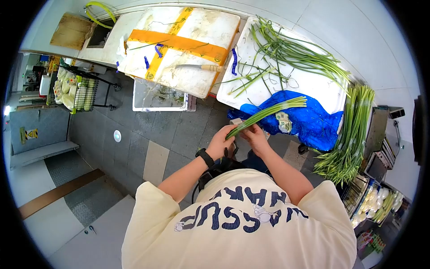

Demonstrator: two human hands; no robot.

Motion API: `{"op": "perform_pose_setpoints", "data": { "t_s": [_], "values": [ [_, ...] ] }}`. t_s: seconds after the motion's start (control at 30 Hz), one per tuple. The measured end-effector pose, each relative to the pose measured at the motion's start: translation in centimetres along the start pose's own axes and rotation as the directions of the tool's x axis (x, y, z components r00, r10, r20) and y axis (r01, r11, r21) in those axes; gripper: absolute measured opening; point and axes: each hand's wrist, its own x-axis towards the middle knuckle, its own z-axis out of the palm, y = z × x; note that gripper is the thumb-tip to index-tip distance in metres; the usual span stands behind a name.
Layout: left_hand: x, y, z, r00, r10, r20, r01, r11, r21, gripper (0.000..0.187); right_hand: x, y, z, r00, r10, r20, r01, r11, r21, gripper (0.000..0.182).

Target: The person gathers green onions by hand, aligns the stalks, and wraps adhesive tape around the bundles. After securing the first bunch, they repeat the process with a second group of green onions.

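Observation:
Both my hands hold one bunch of green onions (268, 112) at its lower end, in front of my chest. My left hand (219, 141), with a black watch on the wrist, grips the bunch from the left. From the right, my right hand (256, 136) closes on the same end. The green tops point up and right over a blue plastic sheet (309, 119). A small pale object, too small to identify, shows just above my left hand.
A knife (197, 67) lies on a white foam box (188, 27) with orange tape. Loose green onions (295, 51) are spread on a white board; a big pile of green onions (349, 134) lies at right. A white crate (159, 96) and a wire rack (78, 92) stand on the floor.

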Motion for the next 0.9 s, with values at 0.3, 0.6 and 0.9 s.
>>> {"op": "perform_pose_setpoints", "data": {
  "t_s": [0.3,0.6,0.9],
  "values": [
    [-0.3,1.8,-0.4,0.982,0.187,-0.02,-0.178,0.956,0.234,0.042,1.5,-10.1,4.2,1.0,0.02,-0.008,-0.018,0.531,-0.847,0.033],
    [-1.0,2.1,0.0,0.998,0.045,-0.054,-0.021,0.924,0.382,0.04,7.0,-9.2,5.6,0.897,0.438,0.055,-0.256,0.618,-0.743,0.044],
    [-0.4,1.4,-0.3,0.993,0.078,-0.09,-0.036,0.916,0.399,0.033,-1.2,-11.7,4.5,0.955,0.28,0.095,-0.164,0.768,-0.619,0.041]
  ]
}}
